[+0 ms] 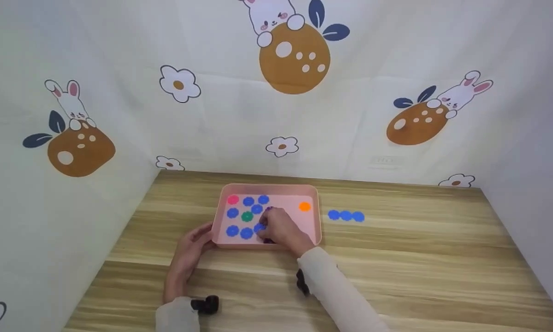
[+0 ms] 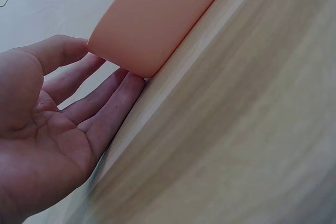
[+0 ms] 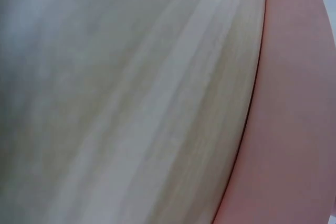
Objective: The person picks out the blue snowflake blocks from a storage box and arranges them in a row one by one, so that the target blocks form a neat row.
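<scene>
A pink tray (image 1: 267,246) on the table holds several flower-shaped discs. My left hand (image 1: 192,251) is at its left side; in the left wrist view the left hand (image 2: 63,108) has lightly bent fingers touching the tray's corner wall (image 2: 152,19). Inside the tray, my right hand (image 1: 281,230) pinches a blue disc (image 1: 258,228) between thumb and finger. Near it lie a green disc (image 1: 247,216) and more blue discs (image 1: 246,233). Purple discs (image 1: 268,240) are partly hidden under the right hand. The right wrist view shows the tray's outer wall (image 3: 294,98), not the hand.
A pink disc (image 1: 233,199) is in the tray's back left corner, an orange disc (image 1: 305,206) toward its back right. Right of the tray, three blue discs (image 1: 346,216) lie in a row on the wooden table (image 1: 419,258). A patterned curtain (image 1: 230,124) stands behind.
</scene>
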Tool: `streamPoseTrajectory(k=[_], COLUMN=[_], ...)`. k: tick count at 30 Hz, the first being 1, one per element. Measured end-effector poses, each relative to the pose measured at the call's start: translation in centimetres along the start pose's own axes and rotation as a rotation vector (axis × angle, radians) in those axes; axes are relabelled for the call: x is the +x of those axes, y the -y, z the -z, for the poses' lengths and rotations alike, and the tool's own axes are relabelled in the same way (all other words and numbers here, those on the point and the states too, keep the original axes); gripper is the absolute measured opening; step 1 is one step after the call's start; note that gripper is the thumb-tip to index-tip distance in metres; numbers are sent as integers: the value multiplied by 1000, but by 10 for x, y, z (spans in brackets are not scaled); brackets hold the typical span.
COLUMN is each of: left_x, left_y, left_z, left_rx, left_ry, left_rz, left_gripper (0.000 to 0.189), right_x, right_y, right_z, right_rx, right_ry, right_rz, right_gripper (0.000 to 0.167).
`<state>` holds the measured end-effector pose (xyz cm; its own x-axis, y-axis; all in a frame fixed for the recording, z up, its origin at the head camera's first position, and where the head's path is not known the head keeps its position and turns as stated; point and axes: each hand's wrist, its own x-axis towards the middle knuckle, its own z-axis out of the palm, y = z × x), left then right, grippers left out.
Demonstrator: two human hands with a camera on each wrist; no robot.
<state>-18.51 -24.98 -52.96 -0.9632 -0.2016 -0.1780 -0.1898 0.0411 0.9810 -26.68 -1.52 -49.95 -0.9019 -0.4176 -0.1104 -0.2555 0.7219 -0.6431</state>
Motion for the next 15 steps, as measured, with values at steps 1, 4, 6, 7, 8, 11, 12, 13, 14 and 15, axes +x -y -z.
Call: streamPoseTrajectory(k=[1, 4, 6, 7, 8, 11, 12, 13, 14, 15], left_x=[0, 0, 0, 0, -1, -1, -1, -1, -1, -1], left_y=[0, 0, 1, 1, 1, 2, 2, 2, 2, 2], left_z=[0, 1, 1, 1, 1, 2, 2, 2, 2, 2], left_rx=[4, 12, 17, 19, 20, 25, 27, 26, 25, 26], left_ry=[1, 8, 8, 5, 4, 3, 1, 0, 0, 1], left_rz=[4, 8, 11, 15, 15, 14, 12, 11, 10, 9], left_gripper=[39, 39, 39, 39, 39, 39, 39, 39, 39, 39], right_x=[0, 0, 0, 0, 0, -1, -1, -1, -1, -1], right_y=[0, 0, -1, -1, -1, -1, -1, -1, -1, 0], right_z=[0, 0, 1, 1, 1, 2, 2, 3, 3, 3], right_rx=[-5, -22, -23, -18, -13, 4, 8, 9, 8, 4], right_ry=[2, 4, 12, 17, 23, 40, 44, 49, 52, 54], right_rz=[0, 14, 23, 25, 24, 15, 9, 3, 1, 1], right_gripper=[28, 28, 29, 29, 30, 30, 30, 29, 29, 29])
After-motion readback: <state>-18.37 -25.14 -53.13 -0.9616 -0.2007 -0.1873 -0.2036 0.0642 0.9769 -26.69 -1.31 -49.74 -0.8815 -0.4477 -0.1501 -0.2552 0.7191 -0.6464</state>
